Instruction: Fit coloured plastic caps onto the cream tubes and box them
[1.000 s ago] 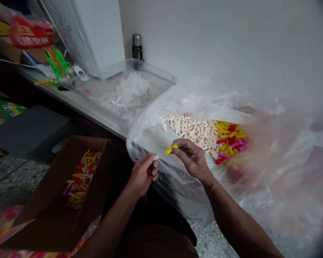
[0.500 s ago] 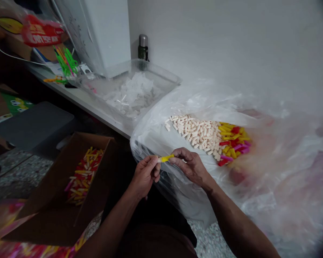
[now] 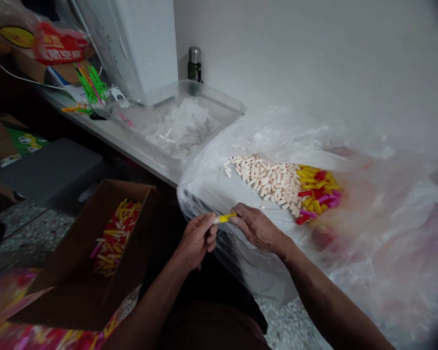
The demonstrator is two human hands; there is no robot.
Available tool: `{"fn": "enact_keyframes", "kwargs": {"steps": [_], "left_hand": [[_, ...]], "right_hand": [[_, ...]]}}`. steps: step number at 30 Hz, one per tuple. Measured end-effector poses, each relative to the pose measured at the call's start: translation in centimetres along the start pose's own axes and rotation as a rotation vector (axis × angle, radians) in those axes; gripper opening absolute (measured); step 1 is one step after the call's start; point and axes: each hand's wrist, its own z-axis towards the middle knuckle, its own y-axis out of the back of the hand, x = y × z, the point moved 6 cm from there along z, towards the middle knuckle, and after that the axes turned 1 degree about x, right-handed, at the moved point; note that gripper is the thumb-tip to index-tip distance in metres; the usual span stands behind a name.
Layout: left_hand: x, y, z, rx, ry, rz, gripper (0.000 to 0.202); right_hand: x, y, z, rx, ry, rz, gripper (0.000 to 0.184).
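Between my hands, over the front edge of the plastic-covered surface, is a small yellow plastic tube (image 3: 225, 218) with a whitish end. My left hand (image 3: 197, 239) is closed, pinching the whitish end between thumb and fingers. Thumb and fingertips of my right hand (image 3: 257, 226) are closed on the yellow end. Beyond them lies a pile of short cream-coloured pieces (image 3: 270, 177). Against its right side rests a heap of yellow, red and pink plastic tubes (image 3: 317, 187).
Clear plastic sheeting (image 3: 211, 182) drapes over the table edge. A clear tray (image 3: 219, 127) of translucent scraps stands behind, near a green flask (image 3: 194, 65). At lower left, an open cardboard box (image 3: 73, 243) contains many coloured pieces. Green scissors (image 3: 95, 82) stand at upper left.
My right fingers have closed in more around the yellow end of the tube. Both hands stay in nearly the same place, and the view has shifted slightly.
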Motion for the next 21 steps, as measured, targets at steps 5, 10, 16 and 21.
{"fn": "enact_keyframes", "kwargs": {"steps": [5,10,16,21], "left_hand": [[-0.6,0.4,-0.2,-0.014,-0.316,0.221,0.036],[-1.6,0.6,-0.9,-0.055,-0.559,0.503,0.029],[-1.5,1.0,-0.8,-0.013,-0.504,0.572,0.030],[-1.6,0.7,-1.2,0.016,-0.531,0.688,0.029]], "right_hand": [[0.4,-0.5,-0.3,-0.041,-0.016,0.117,0.031],[0.0,-1.5,-0.7,-0.054,-0.180,0.373,0.040],[-0.5,-1.8,-0.8,-0.033,-0.279,0.466,0.046],[-0.6,-2.3,-1.0,-0.054,-0.281,0.460,0.045]]}}
